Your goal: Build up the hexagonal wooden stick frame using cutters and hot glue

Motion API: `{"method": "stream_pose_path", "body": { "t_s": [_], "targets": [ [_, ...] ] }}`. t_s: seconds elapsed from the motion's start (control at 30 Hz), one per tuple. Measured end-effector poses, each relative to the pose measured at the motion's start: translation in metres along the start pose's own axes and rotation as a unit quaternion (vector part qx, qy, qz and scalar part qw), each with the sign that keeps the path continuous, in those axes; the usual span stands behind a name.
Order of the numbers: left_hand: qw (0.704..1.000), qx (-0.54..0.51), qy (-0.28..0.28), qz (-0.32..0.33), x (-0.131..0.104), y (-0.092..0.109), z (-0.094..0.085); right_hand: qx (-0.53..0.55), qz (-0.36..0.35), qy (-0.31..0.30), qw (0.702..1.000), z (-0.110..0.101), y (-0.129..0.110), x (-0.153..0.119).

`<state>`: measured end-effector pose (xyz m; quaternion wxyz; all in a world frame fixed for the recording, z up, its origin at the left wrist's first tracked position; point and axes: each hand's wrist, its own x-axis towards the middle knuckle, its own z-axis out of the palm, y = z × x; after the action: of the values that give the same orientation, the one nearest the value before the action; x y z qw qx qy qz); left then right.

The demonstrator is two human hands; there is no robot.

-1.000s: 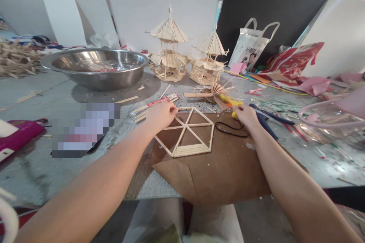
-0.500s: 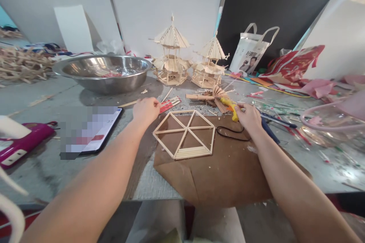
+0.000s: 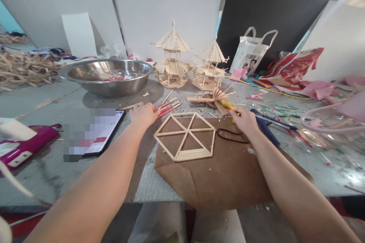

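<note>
My left hand (image 3: 142, 115) is at the left end of a flat bundle of pale sticks in red wrapping (image 3: 169, 107), its fingers closed on the near end. My right hand (image 3: 244, 120) grips a yellow glue gun (image 3: 227, 104), partly hidden behind the fingers; a black cord (image 3: 228, 135) loops below it. Between my hands a hexagonal stick frame (image 3: 187, 131) with spokes lies flat on a brown sheet (image 3: 222, 182). Several sticks (image 3: 191, 154) laid side by side fill part of its front section.
Two stick pagodas (image 3: 173, 59) (image 3: 212, 64) stand at the back beside a steel basin (image 3: 107, 83). A phone (image 3: 98, 136) and a purple power strip (image 3: 32, 144) lie left. Blue-handled pliers (image 3: 266, 131), a folded fan-like piece (image 3: 212, 97) and plastic scraps lie right.
My left hand has shifted slightly left and down, its fingers now at the wrapped sticks' end. My right hand has moved a little left with the glue gun.
</note>
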<state>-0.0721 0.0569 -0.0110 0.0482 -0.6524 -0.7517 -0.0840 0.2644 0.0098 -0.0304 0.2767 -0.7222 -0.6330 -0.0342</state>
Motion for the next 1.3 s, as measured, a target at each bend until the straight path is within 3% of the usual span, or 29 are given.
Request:
{"method": "stream_pose_path", "body": {
  "t_s": [0.1, 0.4, 0.63, 0.77, 0.9, 1.07, 1.3],
  "targets": [
    [1.000, 0.005, 0.014, -0.019, 0.001, -0.002, 0.003, 0.004, -0.023, -0.017, 1.000, 0.002, -0.002, -0.001],
    [0.999, -0.018, -0.027, -0.027, 0.002, -0.004, -0.004, 0.037, -0.054, -0.022, 0.998, 0.005, -0.002, -0.002],
    [0.996, -0.019, 0.082, -0.016, -0.003, -0.001, -0.011, 0.060, -0.056, -0.024, 0.996, 0.005, -0.005, -0.001],
    [0.999, -0.028, 0.009, -0.020, -0.002, -0.001, -0.010, 0.075, -0.053, -0.033, 0.995, 0.005, -0.005, -0.001],
    [0.998, -0.055, -0.008, -0.042, -0.001, -0.001, -0.009, 0.075, -0.046, -0.044, 0.995, 0.005, -0.005, -0.001],
    [0.998, -0.032, -0.061, 0.009, 0.000, 0.001, -0.009, 0.075, -0.043, -0.051, 0.995, 0.005, -0.006, -0.001],
    [0.998, -0.001, 0.007, 0.064, 0.001, 0.006, 0.006, 0.083, -0.042, -0.054, 0.994, 0.006, -0.007, -0.002]
  ]
}}
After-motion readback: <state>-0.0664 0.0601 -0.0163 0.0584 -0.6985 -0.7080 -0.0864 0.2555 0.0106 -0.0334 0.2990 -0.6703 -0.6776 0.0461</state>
